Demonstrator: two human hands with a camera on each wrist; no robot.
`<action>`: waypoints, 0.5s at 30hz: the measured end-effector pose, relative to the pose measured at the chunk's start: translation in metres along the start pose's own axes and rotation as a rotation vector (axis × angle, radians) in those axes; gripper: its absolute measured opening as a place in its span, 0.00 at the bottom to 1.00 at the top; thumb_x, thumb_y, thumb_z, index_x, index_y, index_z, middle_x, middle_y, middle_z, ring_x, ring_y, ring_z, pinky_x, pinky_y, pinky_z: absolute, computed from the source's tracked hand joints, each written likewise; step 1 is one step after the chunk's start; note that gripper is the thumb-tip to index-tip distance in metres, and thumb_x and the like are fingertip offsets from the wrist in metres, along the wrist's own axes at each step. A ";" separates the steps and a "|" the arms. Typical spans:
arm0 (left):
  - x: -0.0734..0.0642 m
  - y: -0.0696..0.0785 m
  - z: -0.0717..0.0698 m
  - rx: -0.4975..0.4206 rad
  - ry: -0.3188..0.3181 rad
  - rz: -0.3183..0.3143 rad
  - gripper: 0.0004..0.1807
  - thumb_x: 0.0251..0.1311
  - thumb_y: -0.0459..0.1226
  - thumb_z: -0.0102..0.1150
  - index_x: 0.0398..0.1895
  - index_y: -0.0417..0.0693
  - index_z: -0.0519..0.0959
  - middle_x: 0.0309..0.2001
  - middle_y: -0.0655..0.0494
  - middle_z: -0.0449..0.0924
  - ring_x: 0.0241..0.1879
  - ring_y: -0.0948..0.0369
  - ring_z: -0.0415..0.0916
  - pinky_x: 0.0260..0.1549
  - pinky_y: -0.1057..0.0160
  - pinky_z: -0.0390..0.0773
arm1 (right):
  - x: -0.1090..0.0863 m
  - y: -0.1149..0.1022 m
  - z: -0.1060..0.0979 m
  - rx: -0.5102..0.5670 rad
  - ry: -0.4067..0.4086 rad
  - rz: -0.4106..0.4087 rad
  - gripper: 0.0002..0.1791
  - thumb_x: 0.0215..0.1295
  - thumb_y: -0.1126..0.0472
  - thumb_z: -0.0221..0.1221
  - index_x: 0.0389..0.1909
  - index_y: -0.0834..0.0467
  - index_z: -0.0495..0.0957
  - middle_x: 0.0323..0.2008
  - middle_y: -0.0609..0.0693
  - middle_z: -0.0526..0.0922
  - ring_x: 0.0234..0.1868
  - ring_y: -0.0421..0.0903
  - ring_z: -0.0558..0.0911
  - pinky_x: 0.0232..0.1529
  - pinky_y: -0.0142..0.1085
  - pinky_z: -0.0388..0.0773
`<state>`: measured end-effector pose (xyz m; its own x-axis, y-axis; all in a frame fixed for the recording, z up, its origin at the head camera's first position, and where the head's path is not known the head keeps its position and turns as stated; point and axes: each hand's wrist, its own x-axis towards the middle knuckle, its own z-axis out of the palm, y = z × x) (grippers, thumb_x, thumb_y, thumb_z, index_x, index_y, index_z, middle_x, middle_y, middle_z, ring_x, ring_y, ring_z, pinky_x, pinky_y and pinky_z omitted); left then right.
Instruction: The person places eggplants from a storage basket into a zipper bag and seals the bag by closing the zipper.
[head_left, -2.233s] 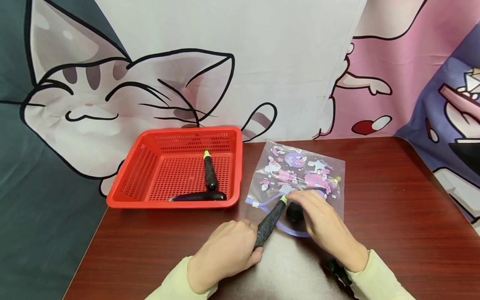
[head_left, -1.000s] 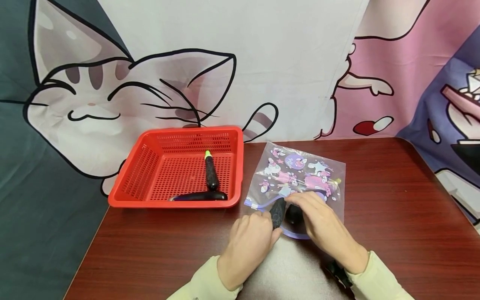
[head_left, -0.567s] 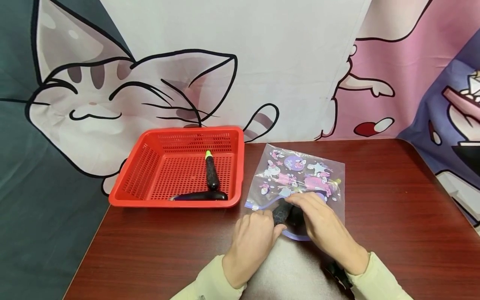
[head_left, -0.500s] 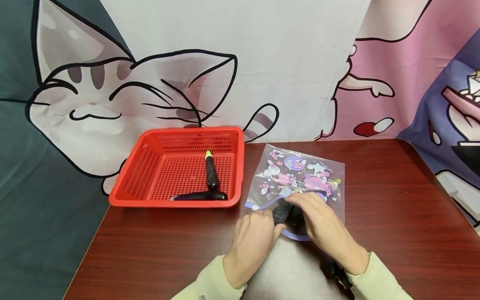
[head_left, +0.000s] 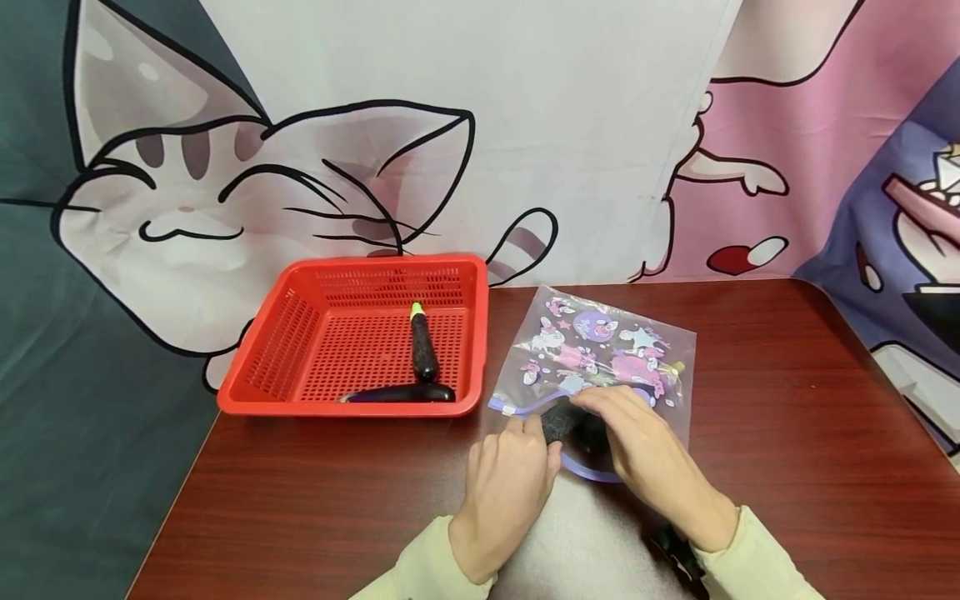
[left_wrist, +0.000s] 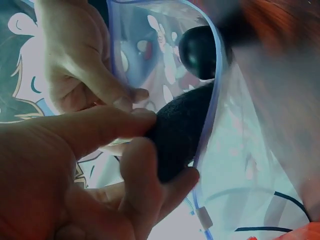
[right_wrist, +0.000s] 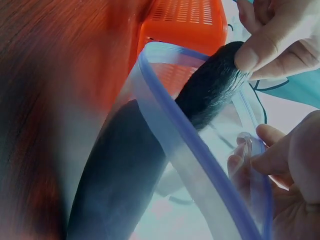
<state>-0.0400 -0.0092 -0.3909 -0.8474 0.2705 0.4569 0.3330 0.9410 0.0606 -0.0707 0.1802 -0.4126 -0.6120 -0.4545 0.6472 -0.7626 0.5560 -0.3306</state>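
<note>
My left hand (head_left: 510,487) pinches the rounded end of a dark, rough-skinned zucchini (head_left: 558,422). The zucchini reaches through the mouth of a clear zip bag (head_left: 592,342) with pink and purple cartoon prints; its far end is hidden inside. My right hand (head_left: 648,454) holds the bag's purple zip rim; in the right wrist view its thumb and fingers pinch that edge (right_wrist: 262,165). A smooth black eggplant (left_wrist: 200,52) lies in the bag beside the zucchini, and a pale green stem shows through the printed plastic.
A red perforated basket (head_left: 352,408) stands left of the bag. In it are another dark zucchini (head_left: 422,346) with a light green tip and a glossy eggplant (head_left: 401,392). The brown tabletop (head_left: 810,417) ends against a cartoon-printed cloth (head_left: 585,133).
My left hand has moved forward and right, carrying the zucchini's green-tipped end into the bag's mouth. Lately its fingers have shifted slightly on the zucchini's end. The right hand stays almost still.
</note>
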 end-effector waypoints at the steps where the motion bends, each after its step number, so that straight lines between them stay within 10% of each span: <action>1: 0.000 0.000 0.000 0.005 0.006 -0.004 0.18 0.49 0.50 0.75 0.27 0.46 0.80 0.21 0.56 0.78 0.15 0.54 0.78 0.12 0.59 0.71 | 0.000 0.000 0.000 -0.001 -0.003 0.002 0.23 0.79 0.62 0.34 0.56 0.64 0.78 0.51 0.52 0.82 0.51 0.49 0.78 0.63 0.27 0.62; 15: 0.002 0.005 0.009 -0.036 0.121 0.054 0.17 0.49 0.43 0.73 0.39 0.43 0.84 0.28 0.57 0.81 0.20 0.59 0.81 0.14 0.60 0.75 | -0.001 0.002 0.001 -0.002 -0.030 0.021 0.24 0.79 0.61 0.33 0.55 0.64 0.78 0.51 0.52 0.81 0.52 0.48 0.78 0.63 0.26 0.62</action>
<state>-0.0438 -0.0021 -0.3980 -0.7726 0.2920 0.5638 0.3932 0.9172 0.0637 -0.0721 0.1809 -0.4147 -0.6343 -0.4635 0.6188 -0.7488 0.5674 -0.3426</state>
